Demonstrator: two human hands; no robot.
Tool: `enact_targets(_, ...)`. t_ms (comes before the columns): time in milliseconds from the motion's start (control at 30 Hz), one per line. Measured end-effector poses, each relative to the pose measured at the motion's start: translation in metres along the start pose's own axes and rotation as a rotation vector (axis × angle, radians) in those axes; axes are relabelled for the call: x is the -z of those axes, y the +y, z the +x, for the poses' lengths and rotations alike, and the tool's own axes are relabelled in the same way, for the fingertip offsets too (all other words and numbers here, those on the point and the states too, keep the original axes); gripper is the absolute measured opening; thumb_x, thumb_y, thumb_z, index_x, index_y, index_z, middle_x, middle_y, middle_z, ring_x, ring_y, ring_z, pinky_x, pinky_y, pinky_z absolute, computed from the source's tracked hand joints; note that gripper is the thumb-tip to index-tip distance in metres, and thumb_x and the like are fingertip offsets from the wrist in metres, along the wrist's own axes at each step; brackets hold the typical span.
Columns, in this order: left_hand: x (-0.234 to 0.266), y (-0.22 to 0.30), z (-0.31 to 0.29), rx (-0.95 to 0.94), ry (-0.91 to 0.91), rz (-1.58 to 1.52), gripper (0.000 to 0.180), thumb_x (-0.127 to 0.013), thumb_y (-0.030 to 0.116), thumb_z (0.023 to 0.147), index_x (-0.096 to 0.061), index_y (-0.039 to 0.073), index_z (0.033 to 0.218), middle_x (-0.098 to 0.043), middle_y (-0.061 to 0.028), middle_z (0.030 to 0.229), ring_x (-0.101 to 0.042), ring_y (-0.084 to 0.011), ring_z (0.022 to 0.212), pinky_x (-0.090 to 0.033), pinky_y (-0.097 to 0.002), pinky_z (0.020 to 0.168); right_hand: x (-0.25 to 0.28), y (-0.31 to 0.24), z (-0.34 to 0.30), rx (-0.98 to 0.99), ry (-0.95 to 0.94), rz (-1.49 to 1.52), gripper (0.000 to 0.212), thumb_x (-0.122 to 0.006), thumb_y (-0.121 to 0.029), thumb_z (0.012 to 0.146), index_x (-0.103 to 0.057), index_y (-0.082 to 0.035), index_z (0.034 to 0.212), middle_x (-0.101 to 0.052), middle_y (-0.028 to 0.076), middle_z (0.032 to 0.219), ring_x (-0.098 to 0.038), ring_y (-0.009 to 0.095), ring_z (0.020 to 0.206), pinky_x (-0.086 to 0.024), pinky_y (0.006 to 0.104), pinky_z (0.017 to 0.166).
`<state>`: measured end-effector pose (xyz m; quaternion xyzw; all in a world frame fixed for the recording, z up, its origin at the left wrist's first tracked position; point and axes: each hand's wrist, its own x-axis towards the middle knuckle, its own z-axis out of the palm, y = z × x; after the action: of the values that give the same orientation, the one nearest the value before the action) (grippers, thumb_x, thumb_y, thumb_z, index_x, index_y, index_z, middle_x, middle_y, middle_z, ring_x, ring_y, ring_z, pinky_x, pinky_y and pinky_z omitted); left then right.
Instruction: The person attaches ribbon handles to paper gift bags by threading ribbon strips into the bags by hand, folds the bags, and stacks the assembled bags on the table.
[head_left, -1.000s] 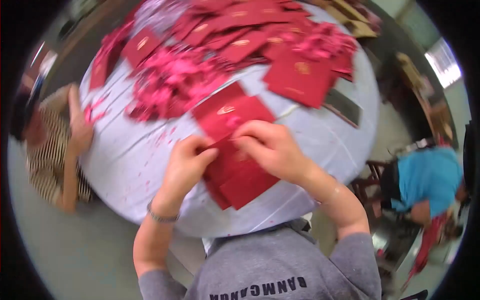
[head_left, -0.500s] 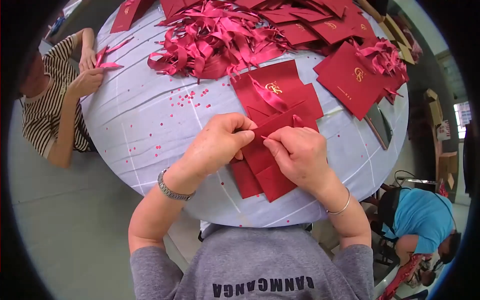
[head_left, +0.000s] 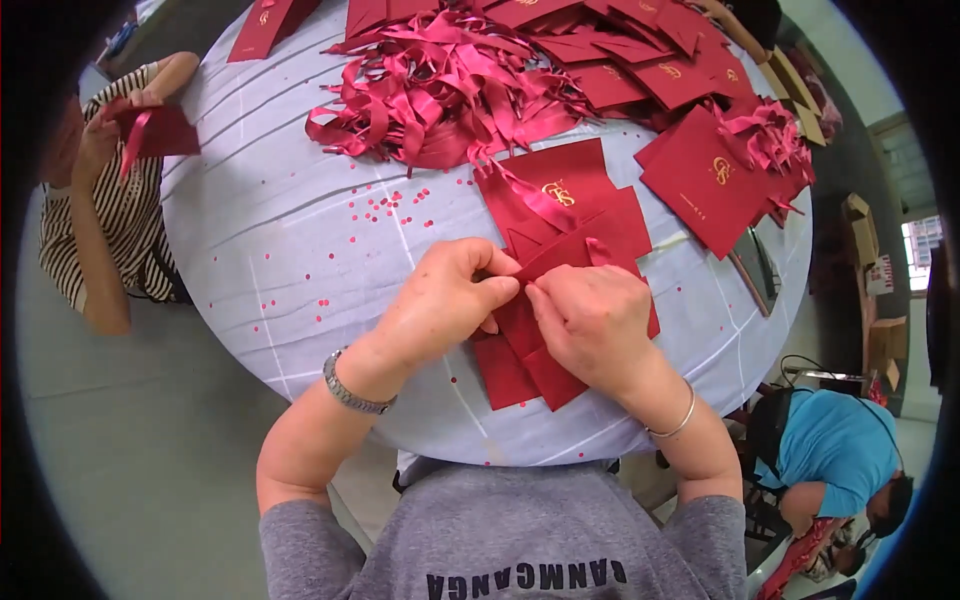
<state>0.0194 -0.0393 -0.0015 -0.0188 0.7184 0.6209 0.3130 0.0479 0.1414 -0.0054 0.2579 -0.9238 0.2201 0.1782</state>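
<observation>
A dark red paper bag (head_left: pixel 548 368) lies flattened in front of me, on top of other red bags (head_left: pixel 580 165) with a gold emblem. My left hand (head_left: pixel 445 295) is closed, thumb and forefinger pinching the left edge of the top bag. Against it, my right hand (head_left: pixel 595 315) is closed too, its fingertips meeting the left ones at that edge. The tip of a pink ribbon in the right fingers is mostly hidden now. Another bit of ribbon (head_left: pixel 599 252) pokes out of the bag just above my right knuckles. A loose satin ribbon (head_left: pixel 540 203) lies across the bag beneath.
A heap of pink ribbons (head_left: pixel 440 90) covers the far middle of the round table (head_left: pixel 300 255). Red bags (head_left: pixel 715 175) pile up at the far right, beside a phone-like slab (head_left: pixel 755 270). Red paper dots are scattered about. A person in stripes (head_left: pixel 125 200) handles a bag at left.
My right fingertips have come in against the left ones at the bag's edge, covering the ribbon tip. The person at left has raised a bag off the table.
</observation>
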Motion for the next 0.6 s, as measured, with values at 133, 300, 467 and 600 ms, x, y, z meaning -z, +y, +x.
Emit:
enact_targets(133,-0.025,0.003,0.002,-0.192,0.070,0.070,0.009,-0.060,0.006,0.089,-0.063,0.000,0.095,-0.062,-0.0040,0.076,-0.057,-0.0098,0.059,-0.047,-0.0239,0.052,0.009,0.004,-0.011,-0.014,0.028,-0.043,0.014,-0.062,-0.014,0.077,-0.054,-0.010,0.065,-0.056,0.008,0.058,-0.059,0.026,0.051,-0.045,0.0394,0.048)
enact_targets(300,-0.007,-0.016,0.005,-0.409,0.113,-0.059,0.006,-0.057,-0.001,0.087,-0.062,-0.001,0.091,-0.061,-0.0053,0.074,-0.053,-0.0087,0.055,-0.042,-0.0214,0.048,-0.002,0.005,0.011,-0.167,-0.120,0.175,0.016,-0.061,-0.022,0.072,-0.063,-0.006,0.069,-0.064,0.015,0.063,-0.067,0.029,0.060,-0.050,0.0433,0.050)
enact_targets(467,-0.007,-0.020,0.010,-0.478,0.044,-0.165,0.008,-0.062,0.006,0.090,-0.061,0.001,0.096,-0.061,-0.0034,0.080,-0.052,-0.0081,0.061,-0.040,-0.0208,0.051,0.013,-0.009,0.007,-0.296,-0.135,0.097,0.016,-0.067,-0.025,0.067,-0.068,-0.010,0.069,-0.069,0.013,0.074,-0.069,0.032,0.070,-0.052,0.0437,0.059)
enact_targets(600,0.001,-0.036,0.022,-0.534,0.024,-0.127,0.009,-0.065,0.010,0.090,-0.061,0.003,0.094,-0.062,-0.0023,0.078,-0.050,-0.0067,0.057,-0.037,-0.0196,0.048,-0.022,-0.002,-0.007,-0.062,0.079,-0.038,0.018,-0.065,-0.023,0.065,-0.065,-0.007,0.074,-0.067,0.014,0.070,-0.068,0.031,0.067,-0.052,0.0443,0.065)
